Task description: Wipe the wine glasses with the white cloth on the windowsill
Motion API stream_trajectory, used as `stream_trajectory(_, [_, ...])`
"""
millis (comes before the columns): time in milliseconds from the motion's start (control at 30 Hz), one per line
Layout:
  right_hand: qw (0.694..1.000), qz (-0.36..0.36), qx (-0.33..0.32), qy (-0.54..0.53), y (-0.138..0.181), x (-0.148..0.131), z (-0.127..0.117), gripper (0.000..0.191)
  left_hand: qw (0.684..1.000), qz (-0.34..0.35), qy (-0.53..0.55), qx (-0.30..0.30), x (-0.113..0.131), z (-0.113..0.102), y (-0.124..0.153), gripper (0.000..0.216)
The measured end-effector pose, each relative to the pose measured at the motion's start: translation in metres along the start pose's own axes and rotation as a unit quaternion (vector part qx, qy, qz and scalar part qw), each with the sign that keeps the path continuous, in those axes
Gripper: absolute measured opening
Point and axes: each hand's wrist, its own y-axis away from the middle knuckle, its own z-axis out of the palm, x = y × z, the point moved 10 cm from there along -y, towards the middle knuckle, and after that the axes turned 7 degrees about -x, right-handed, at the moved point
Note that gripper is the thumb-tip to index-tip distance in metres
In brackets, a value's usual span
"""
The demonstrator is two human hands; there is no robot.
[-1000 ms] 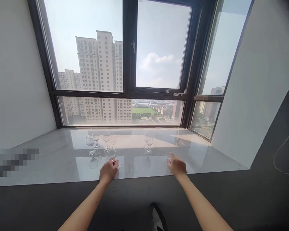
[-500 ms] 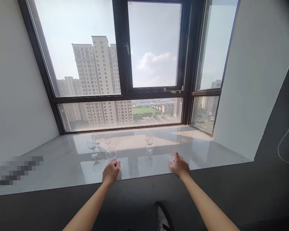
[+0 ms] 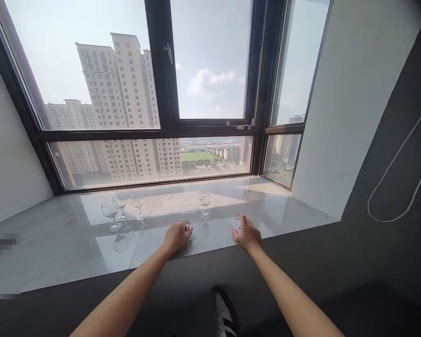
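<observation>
My left hand (image 3: 178,238) is closed on a clear stemmed wine glass (image 3: 188,211), which stands upright with its bowl above my fingers; they hide part of its stem. On the right, my right hand (image 3: 247,234) curls around a small, clear-and-whitish patterned object (image 3: 236,224) at the sill, its index finger pointing forward. What kind of thing that is, I cannot tell. Just behind and between the hands stand two more stemmed glasses, the nearer one (image 3: 205,201) partly overlapping the other (image 3: 199,195).
Three stemmed glasses, among them a front one (image 3: 110,210), stand grouped on the left of the glossy grey windowsill (image 3: 73,243). A dark-framed window (image 3: 154,133) rises behind. A beaded cord loop (image 3: 388,220) hangs at the right. A shoe (image 3: 225,311) shows below the sill.
My left hand has carried its glass rightward, away from the left group and towards the middle pair. My right hand keeps its hold on the whitish object. The camera view has turned rightward.
</observation>
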Motion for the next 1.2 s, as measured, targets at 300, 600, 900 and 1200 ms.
stream_trajectory(300, [1.000,-0.005,0.016,-0.003,-0.001,0.002,0.000,0.059,0.998,0.045,0.049,0.008,0.082,0.039,-0.048,0.026])
stream_trajectory(600, [1.000,0.002,0.012,-0.003,0.002,0.002,-0.002,0.060,0.999,0.013,0.039,0.010,0.081,0.044,-0.064,0.029])
stream_trajectory(900, [1.000,-0.003,0.018,0.008,0.001,0.001,-0.002,0.057,1.000,0.018,0.007,0.005,0.073,0.037,-0.068,0.041])
stream_trajectory(1200, [1.000,-0.013,0.027,0.003,0.002,-0.001,-0.004,0.054,1.000,0.014,-0.025,-0.009,0.070,0.040,-0.072,0.038])
